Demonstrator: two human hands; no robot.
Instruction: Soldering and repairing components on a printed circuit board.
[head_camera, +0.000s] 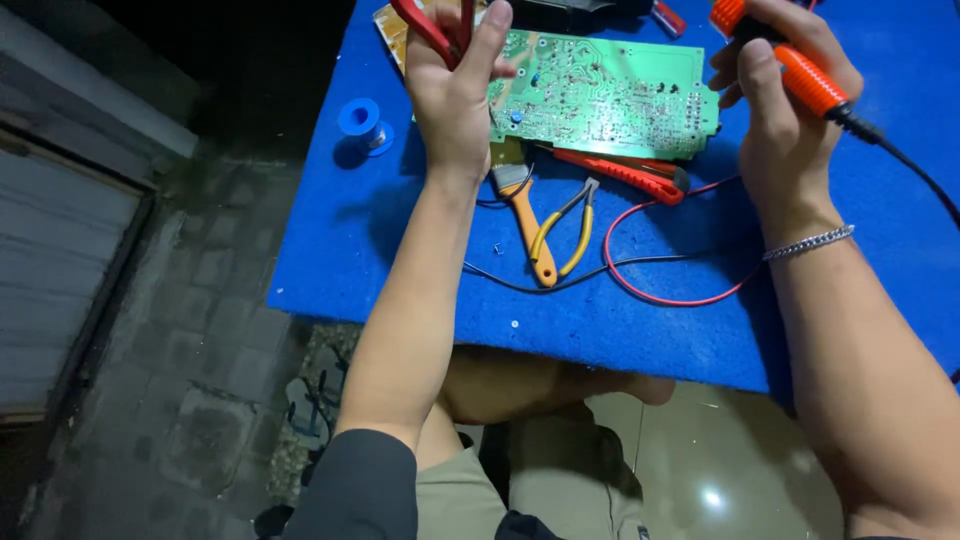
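Note:
My left hand (455, 95) is raised over the left end of a green circuit board (600, 95) and grips a red-handled hand tool (435, 28), whose tip is cut off by the top edge. My right hand (785, 110) holds an orange-handled soldering iron (805, 75) by its grip, with a black cord running off to the right. The iron's tip is out of sight. The board lies flat on a blue felt-covered table (380, 250).
Below the board lie a small orange-handled brush (528, 215), yellow-handled pliers (570, 230), a red utility knife (625, 175), and looping red and black wires (650, 290). A blue solder spool (362, 122) stands at the left. The table's front edge sits above my knees.

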